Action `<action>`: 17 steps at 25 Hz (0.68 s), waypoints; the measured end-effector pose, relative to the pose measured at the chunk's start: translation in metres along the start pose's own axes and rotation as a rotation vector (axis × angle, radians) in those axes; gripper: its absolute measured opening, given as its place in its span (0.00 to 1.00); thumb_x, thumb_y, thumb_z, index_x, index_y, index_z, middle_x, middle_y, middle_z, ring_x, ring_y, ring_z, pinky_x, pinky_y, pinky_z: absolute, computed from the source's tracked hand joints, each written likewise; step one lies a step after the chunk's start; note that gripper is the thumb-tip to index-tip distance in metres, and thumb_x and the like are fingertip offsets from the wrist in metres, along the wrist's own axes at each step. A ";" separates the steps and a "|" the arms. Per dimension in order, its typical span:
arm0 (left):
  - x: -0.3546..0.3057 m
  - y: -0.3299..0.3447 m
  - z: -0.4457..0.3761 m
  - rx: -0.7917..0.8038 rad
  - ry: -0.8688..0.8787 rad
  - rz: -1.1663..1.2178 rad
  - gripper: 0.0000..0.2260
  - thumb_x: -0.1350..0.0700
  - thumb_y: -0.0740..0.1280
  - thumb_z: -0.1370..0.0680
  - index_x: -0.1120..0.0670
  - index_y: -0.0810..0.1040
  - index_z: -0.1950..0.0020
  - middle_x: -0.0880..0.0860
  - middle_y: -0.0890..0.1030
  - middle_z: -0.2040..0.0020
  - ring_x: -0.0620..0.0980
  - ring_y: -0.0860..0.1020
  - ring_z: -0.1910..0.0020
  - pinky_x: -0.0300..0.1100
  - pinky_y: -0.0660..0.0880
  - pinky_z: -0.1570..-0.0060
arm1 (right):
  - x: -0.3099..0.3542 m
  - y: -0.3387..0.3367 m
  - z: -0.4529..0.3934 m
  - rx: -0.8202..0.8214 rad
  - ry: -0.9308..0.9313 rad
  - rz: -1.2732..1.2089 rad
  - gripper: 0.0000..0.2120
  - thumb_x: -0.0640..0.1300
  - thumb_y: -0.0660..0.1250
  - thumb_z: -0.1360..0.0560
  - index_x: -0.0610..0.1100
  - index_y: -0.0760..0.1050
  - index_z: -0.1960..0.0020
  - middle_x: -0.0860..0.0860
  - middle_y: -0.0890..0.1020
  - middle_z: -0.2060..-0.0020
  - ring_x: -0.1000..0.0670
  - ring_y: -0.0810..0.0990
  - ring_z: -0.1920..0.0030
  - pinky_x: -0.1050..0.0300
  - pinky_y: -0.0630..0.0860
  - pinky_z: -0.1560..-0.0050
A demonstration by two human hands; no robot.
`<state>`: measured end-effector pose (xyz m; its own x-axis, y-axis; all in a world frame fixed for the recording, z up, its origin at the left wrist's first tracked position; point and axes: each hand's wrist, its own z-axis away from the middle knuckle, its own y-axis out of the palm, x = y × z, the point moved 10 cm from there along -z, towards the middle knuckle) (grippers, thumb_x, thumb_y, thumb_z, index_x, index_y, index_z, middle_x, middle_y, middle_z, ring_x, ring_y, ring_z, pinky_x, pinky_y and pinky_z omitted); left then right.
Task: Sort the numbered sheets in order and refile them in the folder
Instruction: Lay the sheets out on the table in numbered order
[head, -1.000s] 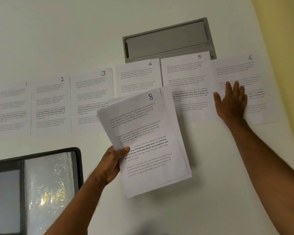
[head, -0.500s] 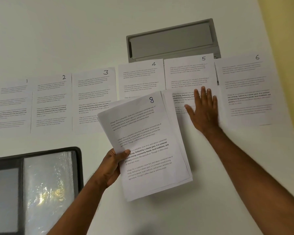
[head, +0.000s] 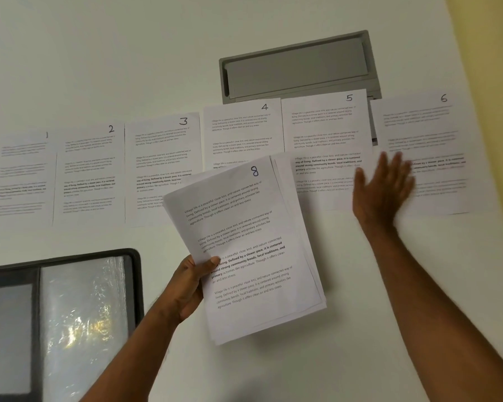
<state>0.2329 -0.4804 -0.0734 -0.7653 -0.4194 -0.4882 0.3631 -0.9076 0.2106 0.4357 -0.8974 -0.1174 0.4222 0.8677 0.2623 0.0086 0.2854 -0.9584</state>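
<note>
Six printed sheets lie in a row on the white table: sheet 1 (head: pixel 24 175), sheet 2 (head: pixel 89 172), sheet 3 (head: pixel 161 152), sheet 4 (head: pixel 243 132), sheet 5 (head: pixel 325 129) and sheet 6 (head: pixel 430 132). My left hand (head: pixel 189 285) grips a small stack of sheets (head: pixel 250 250) by its left edge, with the sheet marked 8 on top, tilted above the table. My right hand (head: pixel 382 190) is flat with fingers spread, blurred, over the gap between sheets 5 and 6. The open black folder (head: pixel 70 323) lies at the lower left.
A grey recessed cable hatch (head: pixel 298 68) sits in the table behind sheets 4 and 5. A yellow surface (head: pixel 488 82) borders the table on the right. Bare white table (head: pixel 317 358) spreads between my forearms.
My right hand slid from sheet 6 left onto sheet 5, then back right toward the gap between them. The stack in my left hand stayed almost still.
</note>
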 end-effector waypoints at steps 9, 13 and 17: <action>0.004 0.011 -0.004 0.024 -0.014 -0.038 0.19 0.64 0.67 0.23 0.59 0.77 0.31 0.61 0.83 0.38 0.61 0.83 0.41 0.52 0.83 0.45 | -0.064 0.004 0.017 0.020 0.236 -0.028 0.35 0.61 0.52 0.17 0.45 0.49 0.16 0.41 0.50 0.17 0.38 0.45 0.18 0.33 0.44 0.21; 0.002 0.011 -0.006 0.028 -0.008 -0.035 0.18 0.65 0.65 0.21 0.59 0.76 0.30 0.61 0.82 0.37 0.61 0.83 0.41 0.51 0.83 0.47 | -0.054 0.007 0.006 0.022 0.269 -0.045 0.36 0.61 0.51 0.17 0.44 0.47 0.16 0.41 0.48 0.17 0.38 0.44 0.18 0.33 0.42 0.21; 0.001 0.005 -0.005 0.025 0.008 -0.030 0.18 0.66 0.65 0.20 0.60 0.76 0.30 0.60 0.83 0.37 0.60 0.83 0.42 0.50 0.83 0.48 | -0.052 0.010 0.001 0.010 0.288 -0.027 0.37 0.63 0.49 0.17 0.44 0.45 0.16 0.41 0.46 0.17 0.38 0.43 0.18 0.33 0.42 0.21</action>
<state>0.2366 -0.4854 -0.0767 -0.7714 -0.3921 -0.5013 0.3264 -0.9199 0.2172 0.4127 -0.9387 -0.1408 0.6622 0.7088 0.2432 0.0146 0.3123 -0.9499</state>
